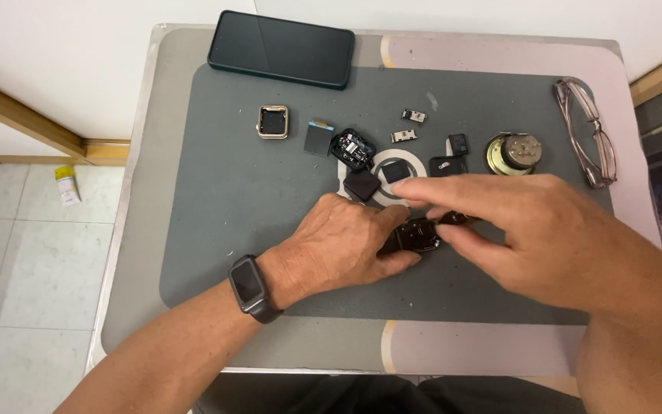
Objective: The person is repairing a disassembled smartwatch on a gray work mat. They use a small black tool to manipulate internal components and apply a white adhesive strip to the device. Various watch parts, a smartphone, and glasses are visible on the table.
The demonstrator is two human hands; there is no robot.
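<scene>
- A small dark watch body [417, 234] is seen lying on the grey mat [216, 192], opened up, with glossy black innards and a bit of shine catching the light.
- It's pinned at its left end by the left hand [342, 245], thumb and fingers closed around it; a black smartwatch [250, 285] is worn on that wrist.
- The right hand [530, 230] is held just over its right end, index finger stretched out flat, thumb and another fingertip pinched on a tiny dark piece [453, 218] at the body's edge.
- Just beyond the hands, a white ring [377, 178], loose black squares and an open watch case [352, 147] are scattered.
- A gold watch frame [273, 122], phone [281, 49] and glasses [588, 130] are laid farther back.
</scene>
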